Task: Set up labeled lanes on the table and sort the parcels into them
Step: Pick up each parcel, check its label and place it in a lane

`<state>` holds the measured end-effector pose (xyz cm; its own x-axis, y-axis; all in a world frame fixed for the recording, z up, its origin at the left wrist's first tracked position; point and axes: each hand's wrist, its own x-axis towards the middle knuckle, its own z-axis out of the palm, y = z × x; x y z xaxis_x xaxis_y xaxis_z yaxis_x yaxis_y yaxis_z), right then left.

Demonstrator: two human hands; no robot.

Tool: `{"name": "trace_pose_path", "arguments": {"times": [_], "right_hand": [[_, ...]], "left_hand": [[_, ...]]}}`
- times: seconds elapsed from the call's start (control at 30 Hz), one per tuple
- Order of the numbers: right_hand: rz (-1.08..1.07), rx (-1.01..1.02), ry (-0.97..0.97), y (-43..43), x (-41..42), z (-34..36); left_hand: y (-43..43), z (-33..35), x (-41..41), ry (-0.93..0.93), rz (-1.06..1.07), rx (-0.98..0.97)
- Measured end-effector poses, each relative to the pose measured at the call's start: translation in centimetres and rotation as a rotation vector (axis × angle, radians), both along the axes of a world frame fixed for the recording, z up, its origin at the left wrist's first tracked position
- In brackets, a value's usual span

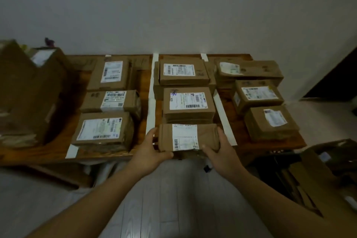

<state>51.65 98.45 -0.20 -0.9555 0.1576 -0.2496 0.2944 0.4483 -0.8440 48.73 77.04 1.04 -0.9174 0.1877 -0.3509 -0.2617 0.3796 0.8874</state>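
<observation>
A small brown parcel (188, 137) with a white label sits at the front edge of the wooden table (58, 149), in the middle lane. My left hand (152, 149) grips its left end and my right hand (218, 150) grips its right end. White tape strips (151, 94) (224, 118) mark off lanes on the tabletop. Behind the held parcel are stacked parcels (189, 100) (183, 71). Three parcels (104, 129) (113, 100) (112, 72) fill the left lane, and several parcels (270, 121) (257, 94) fill the right lane.
A large cardboard box (29, 87) stands at the table's left end. More flattened cardboard and an open box (318, 170) lie on the floor at the right. A pale wall runs behind the table. Light plank flooring (173, 199) lies under my arms.
</observation>
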Motion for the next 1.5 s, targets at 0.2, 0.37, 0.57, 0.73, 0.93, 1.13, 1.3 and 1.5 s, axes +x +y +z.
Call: {"name": "trace_pose_path", "arguments": {"times": [0.2, 0.37, 0.57, 0.73, 0.93, 1.13, 1.3, 1.5], "right_hand": [[0.003, 0.004, -0.077, 1.1, -0.9, -3.5], [-0.028, -0.027, -0.086, 1.0, -2.5, -4.9], [-0.085, -0.038, -0.107, 1.2, -5.7, -5.7], [-0.101, -0.026, -0.11, 1.2, -8.0, -5.9], [-0.078, -0.014, -0.143, 1.4, -9.1, -5.2], [-0.048, 0.128, 0.012, 1.6, -9.7, -0.6], [0.065, 0.22, 0.091, -2.1, -10.7, 5.0], [0.275, 0.299, 0.204, -13.0, -10.3, 12.5]], "left_hand": [[2.6, -3.1, 0.2, 0.053, 0.017, -0.143], [3.3, -4.2, -1.4, 0.037, 0.055, -0.182], [3.7, -4.6, -4.2, 0.019, 0.116, -0.148], [4.1, -4.4, -6.5, 0.022, 0.135, -0.175], [4.0, -3.5, -7.5, -0.029, 0.118, -0.13], [0.4, 0.3, -7.2, -0.025, 0.146, -0.142], [-5.2, 5.7, -6.0, 0.057, 0.202, -0.148], [-15.8, 13.3, -3.8, 0.27, 0.204, -0.232]]}}
